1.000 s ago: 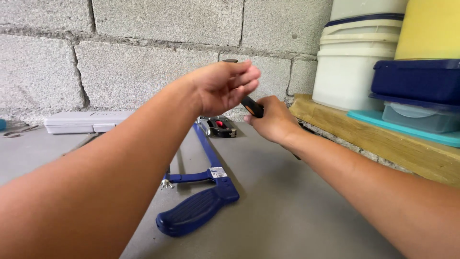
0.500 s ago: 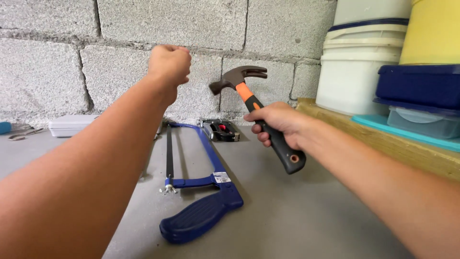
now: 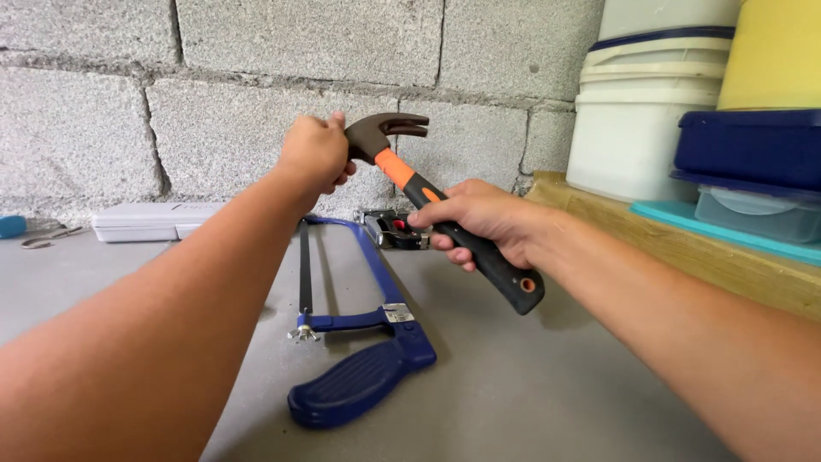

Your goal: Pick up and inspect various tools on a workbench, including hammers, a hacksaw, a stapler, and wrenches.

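The desk [image 3: 530, 402] is a smooth grey slab, bare and matt, running back to a wall [image 3: 256, 94] of rough grey blocks with wide mortar joints. On the right a raw timber shelf [image 3: 684, 257] sits a step above the desk and carries stacked white buckets [image 3: 637, 120], a yellow tub [image 3: 774, 51], a dark blue box [image 3: 748, 145] and a clear container [image 3: 753, 214] on a turquoise lid.

The right hand [image 3: 479, 224] is closed around the black grip of a hammer [image 3: 445, 210], held in the air above the desk with its head up and to the left, near the wall. The left hand [image 3: 315, 154] is curled at the hammer's dark head, fingertips touching its striking end; whether it truly grips it cannot be told.

Below them a blue hacksaw [image 3: 363, 342] lies flat on the desk, handle nearest the camera. Behind it, by the wall, sit a staple gun [image 3: 393, 231] and a flat grey case [image 3: 150, 220], with pliers [image 3: 47, 237] at the far left.
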